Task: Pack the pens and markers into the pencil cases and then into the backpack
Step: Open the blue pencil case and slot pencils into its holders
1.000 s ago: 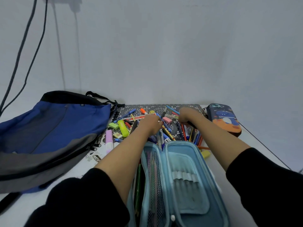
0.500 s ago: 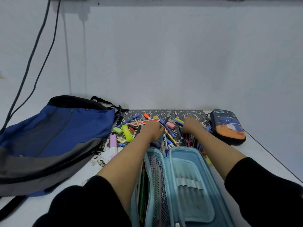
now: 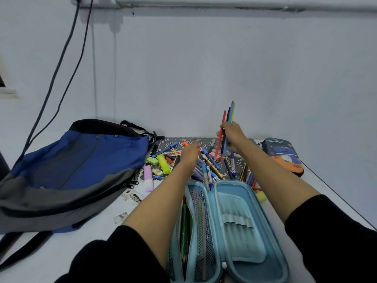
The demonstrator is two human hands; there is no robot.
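Observation:
A light-blue pencil case (image 3: 240,227) lies open in front of me, with pens behind its mesh flap. Beyond it a heap of pens and markers (image 3: 206,166) covers a patterned mat. My right hand (image 3: 231,132) is raised above the heap, closed around a bundle of coloured pencils (image 3: 227,123) that stand almost upright. My left hand (image 3: 189,154) hovers low over the heap, blurred, and whether it holds anything is unclear. A blue and grey backpack (image 3: 71,168) lies on the left. A dark-blue pencil case (image 3: 282,154) lies closed at the far right.
The white table (image 3: 98,227) ends at the wall behind and at an edge on the right. Two black cables (image 3: 67,50) hang down the wall on the left. A purple highlighter (image 3: 148,178) and small erasers lie beside the backpack.
My right hand has lifted from the heap with a bundle of coloured pencils. My left hand has stayed over the pens, shifting slightly. The camera has tilted up.

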